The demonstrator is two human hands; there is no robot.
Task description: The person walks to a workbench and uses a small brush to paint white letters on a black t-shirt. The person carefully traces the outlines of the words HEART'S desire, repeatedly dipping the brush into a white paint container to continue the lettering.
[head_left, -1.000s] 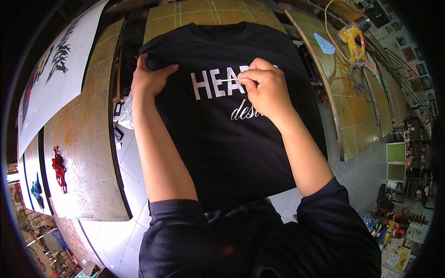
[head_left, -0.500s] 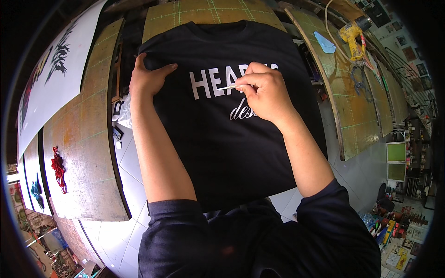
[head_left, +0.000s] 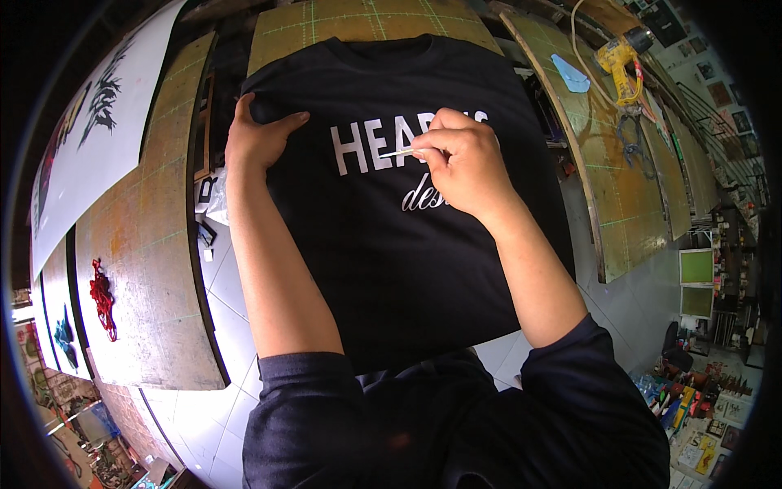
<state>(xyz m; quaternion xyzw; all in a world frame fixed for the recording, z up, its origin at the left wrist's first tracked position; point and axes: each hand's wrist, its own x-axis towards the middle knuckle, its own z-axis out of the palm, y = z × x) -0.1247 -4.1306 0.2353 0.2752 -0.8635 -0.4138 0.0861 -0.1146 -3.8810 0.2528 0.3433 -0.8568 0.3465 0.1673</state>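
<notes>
A black T-shirt (head_left: 391, 269) with white lettering on its chest is spread on a wooden board (head_left: 297, 26), its collar at the far end. My left hand (head_left: 255, 147) rests at the shirt's left edge, thumb stretched across the cloth and apart from the forefinger; its other fingers are mostly hidden. Pinched in my right hand (head_left: 464, 159) is a thin pale stick (head_left: 397, 152), its kind too small to tell. The stick's tip points left over the white letters. Some of the print is covered by my right hand.
More wooden boards stand on both sides, one bearing a red cord bundle (head_left: 103, 300). At the far right are a yellow heat gun (head_left: 621, 65) and a light blue piece (head_left: 570, 74). A printed white sheet (head_left: 106, 106) lies far left. Tiled floor (head_left: 213, 416) shows between boards.
The shirt's print and my left hand have shifted very slightly left. My right hand stays nearly in place with the stick.
</notes>
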